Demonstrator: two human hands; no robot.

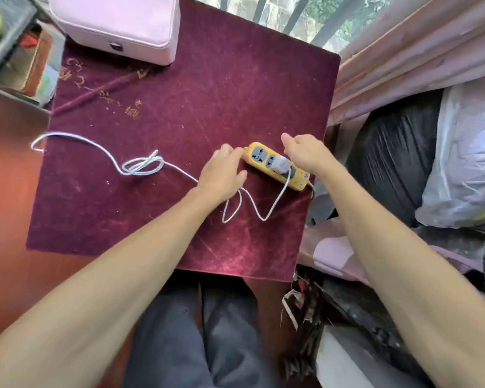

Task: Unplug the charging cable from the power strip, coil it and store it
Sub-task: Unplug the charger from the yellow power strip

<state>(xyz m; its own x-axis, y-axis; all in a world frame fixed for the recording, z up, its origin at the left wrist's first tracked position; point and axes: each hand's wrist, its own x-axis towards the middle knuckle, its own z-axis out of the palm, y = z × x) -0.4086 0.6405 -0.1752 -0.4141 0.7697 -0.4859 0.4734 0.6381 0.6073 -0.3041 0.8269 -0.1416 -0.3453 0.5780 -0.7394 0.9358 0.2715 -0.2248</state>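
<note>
Both my forearms reach forward over the counter [17, 197], which carries a dark red cloth [179, 107]. My left hand [221, 175] rests on the near end of the yellow power strip [277, 166], fingers relaxed. My right hand [305, 152] hovers beside the white charger [281, 164], fingers released, grasping nothing. The charger sits plugged in the strip, and its white cable [140, 165] trails left in a loose knot.

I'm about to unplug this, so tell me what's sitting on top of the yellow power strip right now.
A white charger plug sits in the yellow power strip, its cable trailing off. The left hand touches the strip's end. The right hand covers the far edge, so anything under it can't be seen.
</note>
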